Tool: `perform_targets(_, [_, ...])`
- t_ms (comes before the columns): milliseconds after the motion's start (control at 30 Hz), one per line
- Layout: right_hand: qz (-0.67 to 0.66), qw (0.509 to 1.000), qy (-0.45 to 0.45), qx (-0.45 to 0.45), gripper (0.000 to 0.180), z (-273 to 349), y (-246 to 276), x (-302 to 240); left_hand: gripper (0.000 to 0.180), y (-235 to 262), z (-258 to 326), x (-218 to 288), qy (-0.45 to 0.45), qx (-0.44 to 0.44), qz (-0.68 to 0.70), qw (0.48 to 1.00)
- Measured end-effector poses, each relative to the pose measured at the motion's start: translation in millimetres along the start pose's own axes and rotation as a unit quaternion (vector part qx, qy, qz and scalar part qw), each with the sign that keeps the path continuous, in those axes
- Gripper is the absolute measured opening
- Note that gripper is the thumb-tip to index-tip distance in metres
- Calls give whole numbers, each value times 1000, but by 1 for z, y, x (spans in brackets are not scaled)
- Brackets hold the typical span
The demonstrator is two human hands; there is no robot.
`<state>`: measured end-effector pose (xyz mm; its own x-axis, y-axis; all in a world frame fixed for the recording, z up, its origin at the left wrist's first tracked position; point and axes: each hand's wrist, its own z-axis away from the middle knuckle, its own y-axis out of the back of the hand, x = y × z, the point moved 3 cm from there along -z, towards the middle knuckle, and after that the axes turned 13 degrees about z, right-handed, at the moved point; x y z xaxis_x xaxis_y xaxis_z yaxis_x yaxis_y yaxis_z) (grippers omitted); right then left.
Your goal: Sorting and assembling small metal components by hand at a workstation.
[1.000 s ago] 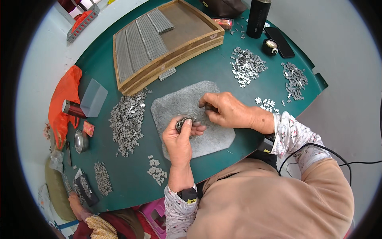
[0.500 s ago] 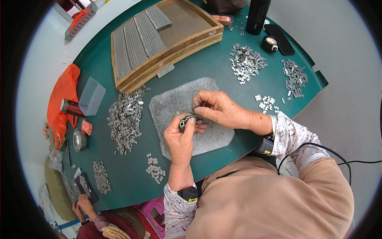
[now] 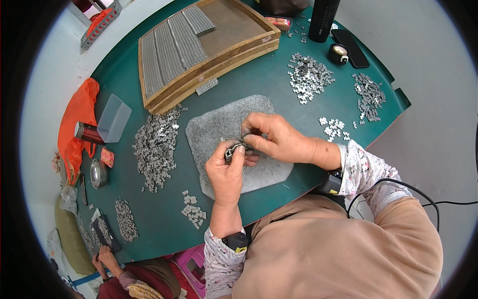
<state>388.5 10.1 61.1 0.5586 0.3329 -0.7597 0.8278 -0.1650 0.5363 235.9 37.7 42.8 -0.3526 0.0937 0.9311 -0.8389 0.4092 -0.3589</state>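
Note:
Over a grey felt mat (image 3: 209,129), my left hand (image 3: 226,174) is closed, its thumb and fingers gripping a small cluster of metal pieces (image 3: 230,153). My right hand (image 3: 279,137) is pinched close against that cluster, thumb and index finger together. Whatever sits between the right fingertips is hidden or too small to name. A heap of small silver-grey metal pieces (image 3: 157,149) lies left of the mat. Some flat pieces (image 3: 193,212) rest near my left forearm.
A wooden tray (image 3: 234,55) with rows of stacked metal strips stands at the back. More metal piles (image 3: 309,77) lie right, near a black bottle (image 3: 322,20) and phone (image 3: 351,47). Left are a clear plastic box (image 3: 114,117), metal bowl (image 3: 98,173) and another person's hands (image 3: 107,256).
My hands keep nearly the same pose over the mat, with only slight finger movement. The whole view has shifted a little. The other person's hands have moved slightly.

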Motion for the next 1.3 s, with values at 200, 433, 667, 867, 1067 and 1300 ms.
perform_targets(200, [97,991,85,38,25,0,-4,-6,10,3,1,0,-29,2,-45,999])
perform_targets(433, [188,965,158,92,33,8,-3,-19,12,10,-1,-4,54,23,135,989])
perform_targets(667, [197,960,182,84,34,4,-1,-24,11,11,0,-6,80,34,193,977])
perform_targets(867, [144,978,137,66,28,2,-3,-14,12,19,-2,-11,124,25,206,970])
perform_targets(1067, [38,997,46,42,23,2,-3,-3,19,15,-5,-4,144,14,247,958])
perform_targets(1300, [16,1000,3,1,24,4,0,1,33,18,-7,-7,156,-42,297,941])
